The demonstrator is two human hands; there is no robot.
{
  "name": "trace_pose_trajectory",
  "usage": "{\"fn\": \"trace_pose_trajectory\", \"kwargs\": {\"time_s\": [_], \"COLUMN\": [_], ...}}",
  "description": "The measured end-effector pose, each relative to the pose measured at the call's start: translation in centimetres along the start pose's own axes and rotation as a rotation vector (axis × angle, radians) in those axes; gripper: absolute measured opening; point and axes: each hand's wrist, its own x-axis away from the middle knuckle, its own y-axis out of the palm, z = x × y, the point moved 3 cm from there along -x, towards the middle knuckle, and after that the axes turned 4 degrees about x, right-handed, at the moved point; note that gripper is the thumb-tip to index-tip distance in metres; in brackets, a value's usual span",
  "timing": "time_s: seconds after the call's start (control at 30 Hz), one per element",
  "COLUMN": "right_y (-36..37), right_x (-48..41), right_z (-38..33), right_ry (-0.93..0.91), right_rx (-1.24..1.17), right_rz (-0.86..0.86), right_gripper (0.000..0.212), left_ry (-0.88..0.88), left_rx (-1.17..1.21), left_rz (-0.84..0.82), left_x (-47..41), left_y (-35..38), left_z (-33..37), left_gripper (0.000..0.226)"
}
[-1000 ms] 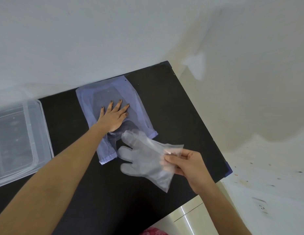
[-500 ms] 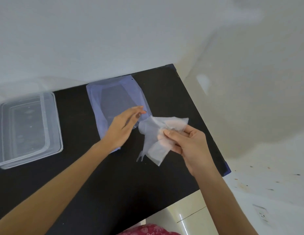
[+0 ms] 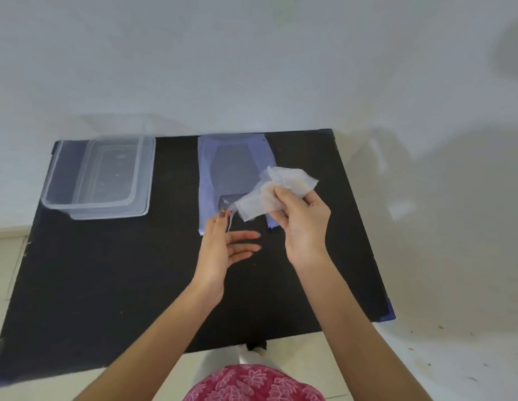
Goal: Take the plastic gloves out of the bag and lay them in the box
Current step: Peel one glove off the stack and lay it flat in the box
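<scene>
Head view: crumpled (translucent) glove (image 3: 276, 192)

Soft, even daylight; faint shadows on wall (image 3: 425, 169); slight motion blur; wide-angle bending at edges.

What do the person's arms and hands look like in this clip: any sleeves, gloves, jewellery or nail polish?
Both forearms are bare up to the frame edge: no sleeves, watch or bracelets in view. Neither the left hand nor the right hand wears a glove or a visible ring. One left fingernail looks dark, perhaps polished. Pink garment with a pale floral print shows at the bottom edge.
</scene>
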Motion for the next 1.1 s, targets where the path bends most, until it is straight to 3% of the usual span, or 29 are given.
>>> {"fn": "trace_pose_trajectory", "kwargs": {"time_s": [0.13, 0.23, 0.47, 0.7, 0.87, 1.1], "right_y": [-2.5, -5.1, -10.2, -14.5, -15.6, -16.1], "right_x": [2.4, 3.8, 3.4, 1.4, 1.1, 2.0], "right_z": [2.5, 5.7, 13.7, 17.5, 17.7, 16.8], "right_ry": [0.003, 0.109, 0.277, 0.298, 0.234, 0.041], "right_rx": [0.002, 0.067, 0.247, 0.492, 0.712, 1.137], "right_rz": [-0.003, 0.019, 0.132, 0.269, 0.201, -0.036], "right_gripper": [0.035, 0.032, 0.027, 0.019, 0.021, 0.03], "left_ry": [0.066, 0.097, 0.067, -0.017, 0.047, 0.171], "left_rx": [0.176, 0.188, -0.175, -0.457, -0.599, -0.859], "left_rz": [0.08, 0.204, 0.41, 0.414, 0.405, 0.366], "left_x": [1.8, 2.5, 2.0, 1.2, 1.6, 4.0], "left_y": [0.9, 0.3, -2.3, -4.7, -5.3, -5.8], "left_z": [-0.2, -1.8, -10.3, -15.7, -16.9, -18.7], "left_gripper": [0.041, 0.045, 0.029, 0.029, 0.029, 0.035]}}
